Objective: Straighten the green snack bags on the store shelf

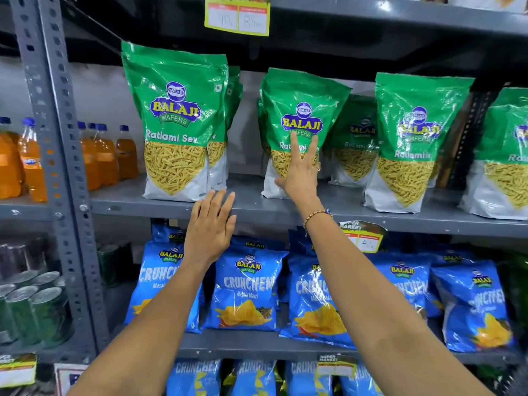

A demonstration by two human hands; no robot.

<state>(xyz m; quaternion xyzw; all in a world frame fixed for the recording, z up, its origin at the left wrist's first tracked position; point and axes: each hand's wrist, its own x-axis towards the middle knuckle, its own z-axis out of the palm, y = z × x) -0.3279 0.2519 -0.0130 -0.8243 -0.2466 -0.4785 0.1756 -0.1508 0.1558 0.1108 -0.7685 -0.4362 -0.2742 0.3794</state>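
My right hand (300,170) lies open, fingers spread flat against the second green snack bag (297,121), which stands upright mid-shelf (257,202). My left hand (210,227) hovers open at the shelf's front edge, perhaps touching it, below the leftmost green bag (174,124).

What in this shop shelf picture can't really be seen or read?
- Price tag, head view: top cut off by the frame edge, numbers too blurred to read.
- Second green bag: its name is partly covered by the right hand.
- Rightmost green bag: cut off by the right edge.
- Bags behind the front left green bag: mostly hidden, count unclear.
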